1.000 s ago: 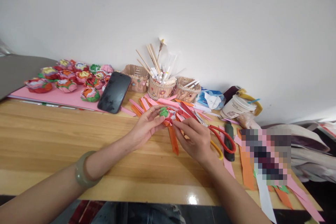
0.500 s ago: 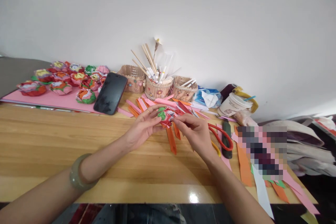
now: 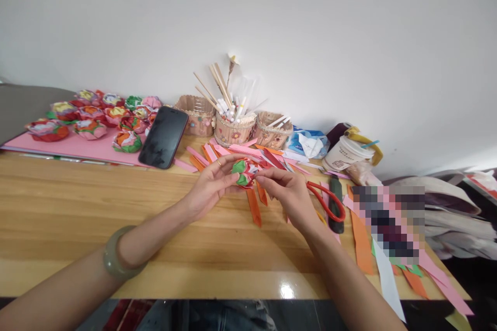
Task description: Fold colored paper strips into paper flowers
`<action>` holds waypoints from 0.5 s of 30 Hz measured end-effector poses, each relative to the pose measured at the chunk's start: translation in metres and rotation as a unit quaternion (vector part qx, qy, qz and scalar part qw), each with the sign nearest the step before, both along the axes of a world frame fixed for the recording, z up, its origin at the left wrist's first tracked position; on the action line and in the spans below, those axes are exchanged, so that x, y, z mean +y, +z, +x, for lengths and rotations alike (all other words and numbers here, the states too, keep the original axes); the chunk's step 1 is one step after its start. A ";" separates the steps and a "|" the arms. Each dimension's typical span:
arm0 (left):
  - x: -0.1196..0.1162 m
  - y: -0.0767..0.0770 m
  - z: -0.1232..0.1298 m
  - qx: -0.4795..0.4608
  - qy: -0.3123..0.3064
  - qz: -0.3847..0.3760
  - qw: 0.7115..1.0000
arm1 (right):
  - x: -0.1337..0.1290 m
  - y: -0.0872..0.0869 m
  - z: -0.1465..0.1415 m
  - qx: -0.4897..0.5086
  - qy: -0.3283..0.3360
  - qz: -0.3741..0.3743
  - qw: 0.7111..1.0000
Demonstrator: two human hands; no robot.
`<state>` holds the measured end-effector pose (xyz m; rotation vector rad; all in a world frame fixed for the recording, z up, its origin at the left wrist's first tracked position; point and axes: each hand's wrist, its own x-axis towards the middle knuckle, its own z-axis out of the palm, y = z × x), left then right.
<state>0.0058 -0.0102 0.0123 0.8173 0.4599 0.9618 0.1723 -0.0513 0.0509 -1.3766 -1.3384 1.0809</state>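
Between my two hands is a small folded paper flower (image 3: pixel 241 171) with green, red, pink and white petals. My left hand (image 3: pixel 213 186) grips its left side, thumb in front and fingers behind. At its right edge my right hand (image 3: pixel 285 194) is closed in a pinch on the petals. Behind and below the flower lie folded paper strips (image 3: pixel 254 207) in orange, pink and red. Red-handled scissors (image 3: pixel 330 212) rest just right of my right hand, their blades hidden from view.
Finished paper flowers (image 3: pixel 90 128) stand on pink paper at the left, beside a black phone (image 3: pixel 163 137). Small baskets (image 3: pixel 235 129) with sticks and pens line the wall. A paper cup (image 3: pixel 345 153), a tissue pack (image 3: pixel 306 142) and cut strips (image 3: pixel 361 238) are at the right.
The paper flower has turned slightly in my left hand, showing more of its green petals. My right fingertips stay at its right edge, and both arms have hardly moved.
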 end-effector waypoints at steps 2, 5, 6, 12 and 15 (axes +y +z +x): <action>0.000 0.000 0.000 0.002 0.001 0.006 1.000 | 0.001 0.000 0.000 0.012 0.004 -0.006 1.000; -0.001 0.001 0.001 0.008 0.004 0.015 1.000 | 0.001 0.000 0.001 0.018 0.022 0.010 1.000; -0.002 0.001 0.001 0.009 0.006 0.016 1.000 | 0.002 -0.001 0.001 0.019 0.029 0.024 0.999; -0.001 0.000 0.004 0.013 0.011 0.007 1.000 | 0.000 -0.003 0.000 -0.070 0.033 0.160 0.984; -0.002 -0.001 0.003 0.027 0.008 0.019 0.999 | -0.002 -0.003 0.001 -0.131 0.030 0.194 0.972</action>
